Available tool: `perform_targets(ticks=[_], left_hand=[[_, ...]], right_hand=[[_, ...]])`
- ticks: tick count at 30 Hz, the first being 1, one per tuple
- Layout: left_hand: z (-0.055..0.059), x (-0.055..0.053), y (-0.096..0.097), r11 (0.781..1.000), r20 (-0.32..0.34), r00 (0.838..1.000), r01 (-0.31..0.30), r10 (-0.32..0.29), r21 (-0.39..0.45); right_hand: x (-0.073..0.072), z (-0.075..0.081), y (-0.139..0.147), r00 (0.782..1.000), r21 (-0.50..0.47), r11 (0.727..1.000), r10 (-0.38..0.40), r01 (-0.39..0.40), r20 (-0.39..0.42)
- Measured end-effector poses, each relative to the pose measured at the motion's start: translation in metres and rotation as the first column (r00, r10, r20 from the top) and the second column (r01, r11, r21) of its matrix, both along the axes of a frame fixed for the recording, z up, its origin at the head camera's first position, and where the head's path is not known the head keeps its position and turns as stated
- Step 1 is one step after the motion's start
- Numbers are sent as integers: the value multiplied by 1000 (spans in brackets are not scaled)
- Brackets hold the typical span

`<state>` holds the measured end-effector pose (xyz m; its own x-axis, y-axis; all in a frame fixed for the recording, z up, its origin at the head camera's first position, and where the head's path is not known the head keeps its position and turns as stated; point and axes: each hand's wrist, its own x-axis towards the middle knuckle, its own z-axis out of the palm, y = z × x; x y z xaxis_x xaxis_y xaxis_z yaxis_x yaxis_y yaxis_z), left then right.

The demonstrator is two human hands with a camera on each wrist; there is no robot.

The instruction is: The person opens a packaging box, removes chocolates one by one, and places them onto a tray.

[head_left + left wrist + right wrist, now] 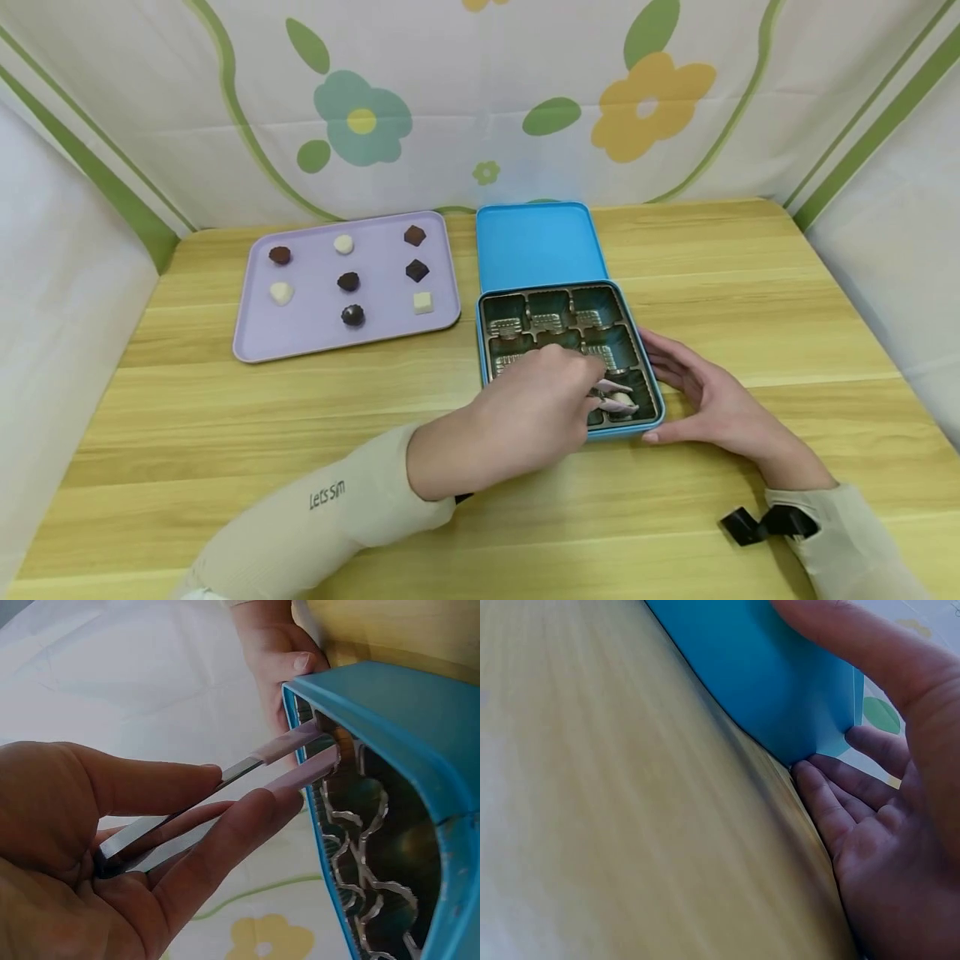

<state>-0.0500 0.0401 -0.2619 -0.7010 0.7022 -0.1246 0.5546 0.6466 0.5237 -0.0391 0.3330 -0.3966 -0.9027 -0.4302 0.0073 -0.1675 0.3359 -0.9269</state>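
My left hand [536, 408] holds small metal tongs [289, 742] with pink sleeved tips, pinched between thumb and fingers. The tips reach down into the front right compartment of a blue tin [626, 431]. A white chocolate [622, 400] shows between them there. Inside the tin is a dark divided insert [531, 298], partly covered by the left hand. My right hand [705, 400] grips the tin's right side, its thumb at the front corner and its fingers along the wall. In the right wrist view the fingertips touch the blue side low down by the wooden table.
Left of the tin lies a lilac tray [296, 337] with several white, brown and dark chocolates spaced apart on it. A blue lid [540, 250] lies behind the tin, against its back edge. A flowered cloth [450, 108] hangs behind the table [315, 433].
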Motion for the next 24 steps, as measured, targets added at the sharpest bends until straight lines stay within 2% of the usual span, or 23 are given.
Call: perform_targets(ticks=[6,8,11,14,17,24], left_hand=[[-6,-1,-4,998,11,1000,-14,13,67],[-8,-3,-7,994,44,999,-26,22,102],[-10,-5,-14,981,122,991,-78,57,180],[-11,-8,-25,955,198,976,-137,86,263],[-14,-11,-37,929,239,967,-169,91,330],[-31,-17,-69,849,330,936,-271,122,454]], right_hand=[[-1,0,1,1000,-1,1000,1,-1,-7],[-1,-1,1,1000,-6,1000,5,-5,-10],[-1,-2,1,1000,-14,1000,10,-10,-13],[-1,-2,1,1000,-16,1000,8,-8,-11],[-1,-1,1,1000,-15,1000,3,-3,-8],[-1,-1,1,1000,-6,1000,5,-5,3]])
